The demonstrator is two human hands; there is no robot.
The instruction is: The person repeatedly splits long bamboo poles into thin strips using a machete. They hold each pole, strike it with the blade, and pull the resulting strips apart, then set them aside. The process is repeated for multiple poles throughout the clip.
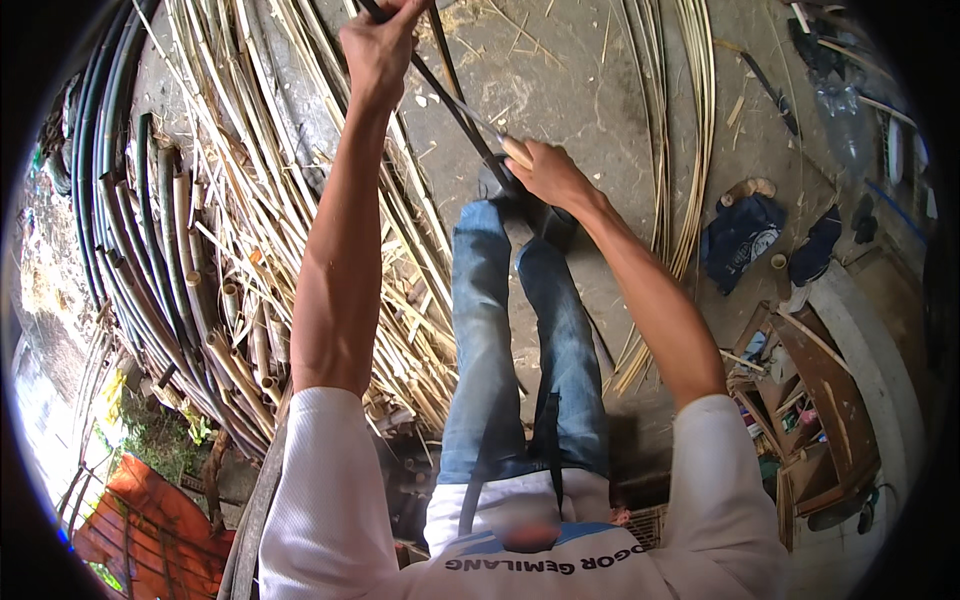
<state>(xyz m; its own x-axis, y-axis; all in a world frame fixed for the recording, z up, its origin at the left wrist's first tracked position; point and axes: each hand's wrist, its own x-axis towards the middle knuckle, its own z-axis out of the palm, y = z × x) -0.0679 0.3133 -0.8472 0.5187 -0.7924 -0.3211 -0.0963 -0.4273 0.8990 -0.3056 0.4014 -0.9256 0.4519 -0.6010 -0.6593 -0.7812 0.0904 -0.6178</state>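
Note:
My left hand [378,50], far out at the top edge, is closed around a long dark bamboo pole [436,82] that slants down toward my feet. A second dark length [443,45] runs close beside it; whether the two are halves of one split pole I cannot tell. My right hand [550,178] grips the pale wooden handle [517,152] of a knife. Its thin blade [474,112] points up and left, across the dark lengths. Their lower ends come down by my feet, below the right hand.
Stacked bamboo poles [190,270] and split strips [260,130] cover the left side. More thin strips [700,130] lie on the concrete floor at right. Beyond them are a dark blade [770,92], dark cloth [742,235], a plastic bottle [843,125] and a broken wooden box [830,410].

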